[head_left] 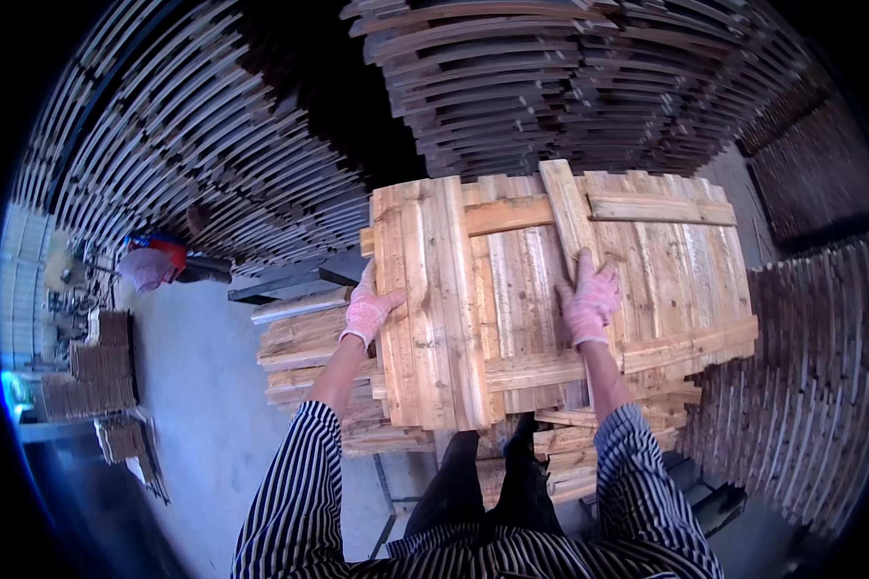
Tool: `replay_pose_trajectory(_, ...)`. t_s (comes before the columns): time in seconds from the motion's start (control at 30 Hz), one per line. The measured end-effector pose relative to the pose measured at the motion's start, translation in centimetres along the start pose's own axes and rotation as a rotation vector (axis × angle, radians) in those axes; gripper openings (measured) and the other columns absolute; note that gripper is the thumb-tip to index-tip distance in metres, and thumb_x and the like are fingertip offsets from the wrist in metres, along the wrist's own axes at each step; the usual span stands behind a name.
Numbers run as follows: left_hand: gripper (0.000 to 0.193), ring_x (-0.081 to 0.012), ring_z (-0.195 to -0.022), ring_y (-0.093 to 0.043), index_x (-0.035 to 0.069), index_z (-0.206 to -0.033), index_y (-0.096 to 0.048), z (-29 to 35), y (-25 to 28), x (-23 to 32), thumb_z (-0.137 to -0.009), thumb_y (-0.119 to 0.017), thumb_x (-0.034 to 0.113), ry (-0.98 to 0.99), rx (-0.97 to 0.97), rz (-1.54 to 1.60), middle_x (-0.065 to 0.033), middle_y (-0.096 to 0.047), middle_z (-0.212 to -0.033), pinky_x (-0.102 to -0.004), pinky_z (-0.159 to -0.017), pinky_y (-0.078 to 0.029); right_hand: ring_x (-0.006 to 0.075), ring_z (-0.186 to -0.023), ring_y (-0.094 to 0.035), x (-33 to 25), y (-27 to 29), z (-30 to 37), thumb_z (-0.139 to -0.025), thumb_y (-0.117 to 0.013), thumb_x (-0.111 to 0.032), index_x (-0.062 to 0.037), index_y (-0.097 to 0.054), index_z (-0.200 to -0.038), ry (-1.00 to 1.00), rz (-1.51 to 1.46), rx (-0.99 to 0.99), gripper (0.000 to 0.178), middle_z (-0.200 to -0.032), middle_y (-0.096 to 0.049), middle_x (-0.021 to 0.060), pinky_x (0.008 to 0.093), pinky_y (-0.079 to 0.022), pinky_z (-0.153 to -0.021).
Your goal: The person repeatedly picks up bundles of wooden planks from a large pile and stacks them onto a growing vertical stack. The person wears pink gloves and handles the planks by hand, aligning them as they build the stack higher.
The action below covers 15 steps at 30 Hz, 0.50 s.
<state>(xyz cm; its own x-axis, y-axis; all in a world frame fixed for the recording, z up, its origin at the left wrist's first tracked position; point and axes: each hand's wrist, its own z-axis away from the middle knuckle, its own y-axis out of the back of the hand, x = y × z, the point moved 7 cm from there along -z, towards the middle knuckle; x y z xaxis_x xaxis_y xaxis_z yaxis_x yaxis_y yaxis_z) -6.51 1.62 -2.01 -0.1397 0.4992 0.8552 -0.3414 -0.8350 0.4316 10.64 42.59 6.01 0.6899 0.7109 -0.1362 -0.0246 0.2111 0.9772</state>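
Head view: atop the tan slatted wooden panel (512, 280), a narrow pale wooden plank (567, 205) runs near-to-far beyond the nearer pink-gloved right hand (592, 303), which touches it, grip unclear; the pink-gloved left hand (368, 311) clasps the panel's left edge.

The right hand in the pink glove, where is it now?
In the head view, the right hand is right of the middle, over the wooden planks, at the lower end of the narrow slanted board.
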Motion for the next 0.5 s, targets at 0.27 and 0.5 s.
replay_pose_trajectory(0.27,0.095,-0.0275,-0.116,-0.063,-0.003,-0.157,-0.030,0.2,-1.1,2.9,-0.080,-0.083,0.013,0.026,-0.114,0.242,-0.0198,-0.060,-0.137,-0.0356,-0.100,-0.053,0.0394,-0.086,-0.068,-8.6,-4.2,5.3,-0.095,-0.055,-0.030,-0.0132,-0.059,-0.131,0.272,-0.364,0.137,0.041,-0.091,-0.071,0.0217,0.0538,-0.051,-0.089)
replay_pose_trajectory(0.5,0.094,-0.0371,-0.127,-0.057,-0.006,-0.155,-0.035,1.4,-2.2,5.9,-0.082,-0.083,0.030,-0.119,-0.005,-0.507,-0.0264,-0.050,-0.147,-0.0396,-0.108,-0.046,0.0420,-0.146,-0.035,-9.4,-3.0,13.1,-0.095,-0.058,-0.050,-0.0120,-0.038,-0.156,0.143,-0.649,0.076,0.074,-0.159,-0.034,0.0274,0.0534,-0.031,-0.118)
